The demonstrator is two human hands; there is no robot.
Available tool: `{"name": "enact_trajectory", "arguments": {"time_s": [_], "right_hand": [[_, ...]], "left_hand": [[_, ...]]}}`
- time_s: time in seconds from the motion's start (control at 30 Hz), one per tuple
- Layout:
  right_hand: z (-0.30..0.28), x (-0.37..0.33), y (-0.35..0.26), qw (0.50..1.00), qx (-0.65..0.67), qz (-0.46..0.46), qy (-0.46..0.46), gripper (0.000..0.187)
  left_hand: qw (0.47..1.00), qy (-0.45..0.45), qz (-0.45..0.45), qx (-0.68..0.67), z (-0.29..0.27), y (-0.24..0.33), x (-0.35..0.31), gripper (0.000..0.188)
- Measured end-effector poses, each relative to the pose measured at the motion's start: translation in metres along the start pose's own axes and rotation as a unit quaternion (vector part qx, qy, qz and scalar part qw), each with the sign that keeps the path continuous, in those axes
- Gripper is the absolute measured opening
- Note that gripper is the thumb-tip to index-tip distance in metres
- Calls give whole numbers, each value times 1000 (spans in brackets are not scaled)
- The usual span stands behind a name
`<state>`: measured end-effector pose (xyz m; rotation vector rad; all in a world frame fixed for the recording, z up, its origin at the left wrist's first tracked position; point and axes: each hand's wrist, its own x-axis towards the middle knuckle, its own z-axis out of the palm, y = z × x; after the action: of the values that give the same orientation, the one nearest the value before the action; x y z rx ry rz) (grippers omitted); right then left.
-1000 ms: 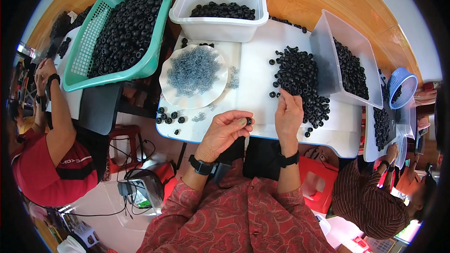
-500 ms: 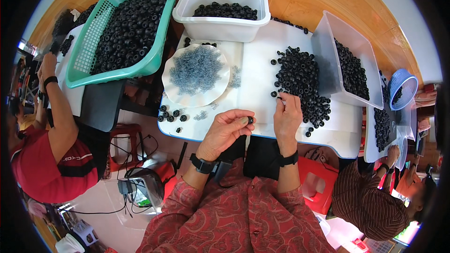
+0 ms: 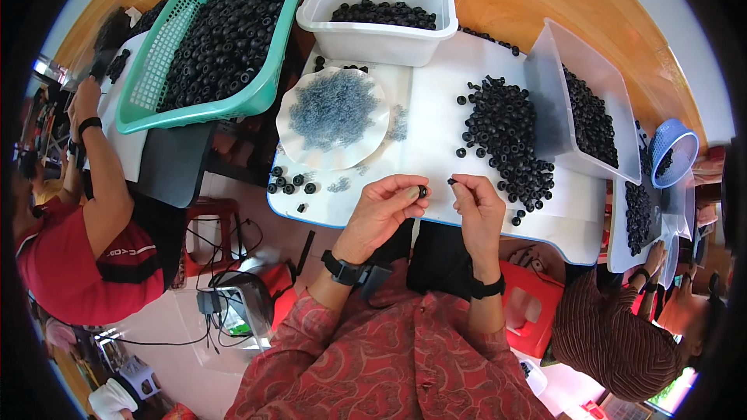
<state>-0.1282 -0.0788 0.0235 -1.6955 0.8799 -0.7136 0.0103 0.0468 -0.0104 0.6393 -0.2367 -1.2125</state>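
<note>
Over the near edge of the white table, my left hand [image 3: 381, 214] pinches a small black ring-shaped part [image 3: 422, 191] between thumb and fingertips. Just to its right, my right hand [image 3: 478, 214] pinches a smaller black piece [image 3: 452, 181]; its exact kind is too small to make out. A short gap parts the two pieces. Beyond my right hand spreads a heap of black round parts with holes [image 3: 502, 128]. To the left, a white scalloped plate [image 3: 294, 149] carries a pile of small clear grey-blue rings [image 3: 331, 109]. Several loose black parts [image 3: 298, 180] lie near the plate.
A white tub [image 3: 377, 45] stands at the back and a translucent bin [image 3: 548, 93] at the right, both with black parts. A green basket [image 3: 261, 101] full of them is at the left. People work on both sides, one in a red shirt [image 3: 93, 264].
My right hand has drawn back from the heap toward my left hand, now with a small black piece in its fingertips. My left hand keeps its pinch. The view has shifted slightly.
</note>
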Motion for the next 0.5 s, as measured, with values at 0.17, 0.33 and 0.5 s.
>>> {"name": "enact_trajectory", "arguments": {"time_s": [0.17,0.33,0.5], "right_hand": [[9,-13,-12,997,50,-35,-37,12],[13,-16,-16,996,47,-58,-46,13],[14,-18,-19,996,60,-51,-53,15]], "left_hand": [[1000,2,5,-18,2,-1,-1,24],[1000,7,9,-25,2,-3,-1,24],[999,-1,12,-33,1,-3,-1,24]]}}
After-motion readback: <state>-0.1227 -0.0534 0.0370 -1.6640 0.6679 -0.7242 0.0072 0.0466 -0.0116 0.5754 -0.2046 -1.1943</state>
